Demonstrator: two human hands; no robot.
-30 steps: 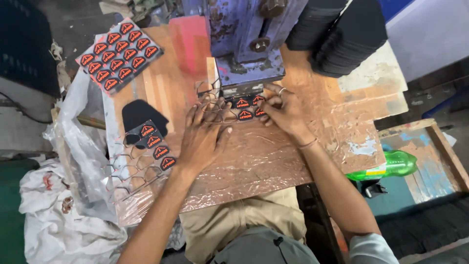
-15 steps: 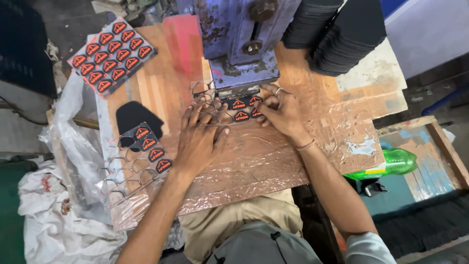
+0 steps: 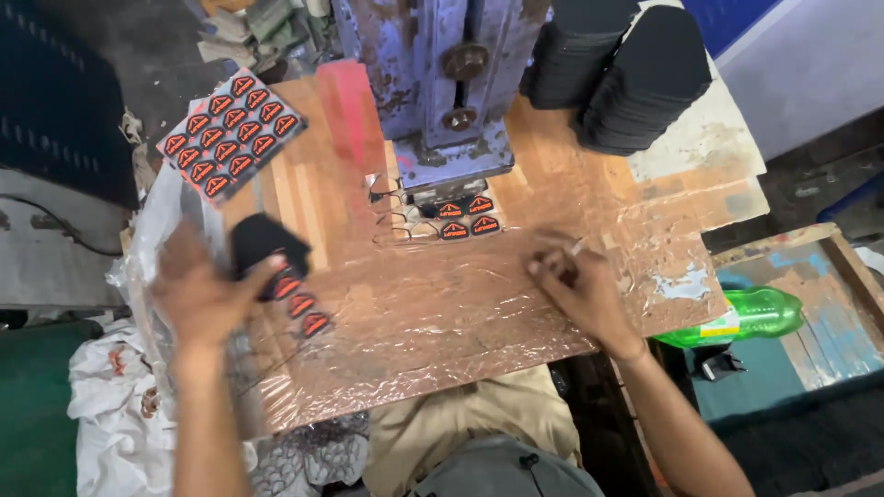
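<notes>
My left hand is blurred, fingers spread, over the left side of the table, its thumb at a black fabric piece that carries a row of orange emblems. Resting on the plastic-covered wooden table, my right hand has its fingers curled together; a thin pale sliver shows at the fingertips, too small to identify. Between the hands, a small strip of orange emblems lies under the foot of a blue press machine. Neither hand touches that strip.
A sheet of several orange emblems lies at the table's far left corner, a red strip beside it. Stacks of black pieces stand at the back right. A green bottle lies in a wooden box on the right. White bags sit left.
Both hands have pulled back from the emblem strip at the press. The left hand swung out to the black piece on the left; the right drew back toward me and curled shut.
</notes>
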